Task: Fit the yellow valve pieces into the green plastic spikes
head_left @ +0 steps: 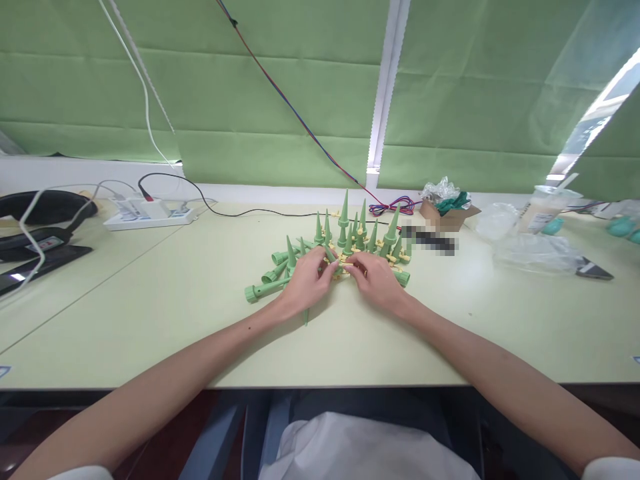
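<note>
A cluster of green plastic watering spikes [345, 210], several with small yellow valve pieces [395, 257], stands and lies mid-table. My left hand [313, 277] is closed on a green spike [330, 255], whose tip points up and to the left between thumb and fingers. Facing it, my right hand [375, 277] pinches a small yellow valve [347, 265] against the end of that spike; the fingers partly hide where they meet. Left of my left hand, a spike lies on its side with its ribbed cap [251, 294] outward.
A white power strip [150, 217] and black headphones [45, 233] are at the left. Behind the spikes lies a coiled red-blue cable [400, 205]. A cardboard box [447, 217], a plastic cup [543, 210] and clear plastic bags [537, 253] stand at the right.
</note>
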{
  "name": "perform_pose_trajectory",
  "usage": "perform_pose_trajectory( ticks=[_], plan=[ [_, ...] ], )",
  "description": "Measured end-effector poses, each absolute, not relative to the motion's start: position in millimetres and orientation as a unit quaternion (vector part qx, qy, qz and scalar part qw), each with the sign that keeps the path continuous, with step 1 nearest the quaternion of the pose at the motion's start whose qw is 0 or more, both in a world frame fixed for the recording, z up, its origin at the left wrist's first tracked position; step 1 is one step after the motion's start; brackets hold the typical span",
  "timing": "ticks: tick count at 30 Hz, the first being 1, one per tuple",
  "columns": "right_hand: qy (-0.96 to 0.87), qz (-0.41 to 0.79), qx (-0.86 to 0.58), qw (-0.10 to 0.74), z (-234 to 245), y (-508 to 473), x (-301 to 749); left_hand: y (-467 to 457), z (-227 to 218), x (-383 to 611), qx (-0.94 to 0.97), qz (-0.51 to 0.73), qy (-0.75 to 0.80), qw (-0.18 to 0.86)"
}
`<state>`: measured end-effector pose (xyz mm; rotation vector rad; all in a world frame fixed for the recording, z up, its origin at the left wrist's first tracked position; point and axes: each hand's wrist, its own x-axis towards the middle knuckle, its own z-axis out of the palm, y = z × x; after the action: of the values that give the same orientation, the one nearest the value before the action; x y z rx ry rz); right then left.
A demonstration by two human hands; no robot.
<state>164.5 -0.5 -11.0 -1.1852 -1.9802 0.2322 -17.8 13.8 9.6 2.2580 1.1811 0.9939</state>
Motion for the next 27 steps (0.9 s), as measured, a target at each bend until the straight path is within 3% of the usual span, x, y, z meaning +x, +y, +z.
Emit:
perform_pose_trajectory(
  ticks=[8,19,27],
  plan=[
    [-0.760,0.144,-0.487,0.407,-7.4,-3.7,162.7,14.7,2.4,-18.4,0.838,0.365,0.384,0.130],
    [-0.747,0.153,-0.505,0.405,-3.6,-5.7,161.2,11.1,0.5,-18.3,0.859,0.364,0.343,0.115],
    [-0.709,0.242,-0.502,0.431,-3.9,-6.7,159.1,9.6,1.2,-18.0,0.861,0.381,0.323,0.099]
  ],
)
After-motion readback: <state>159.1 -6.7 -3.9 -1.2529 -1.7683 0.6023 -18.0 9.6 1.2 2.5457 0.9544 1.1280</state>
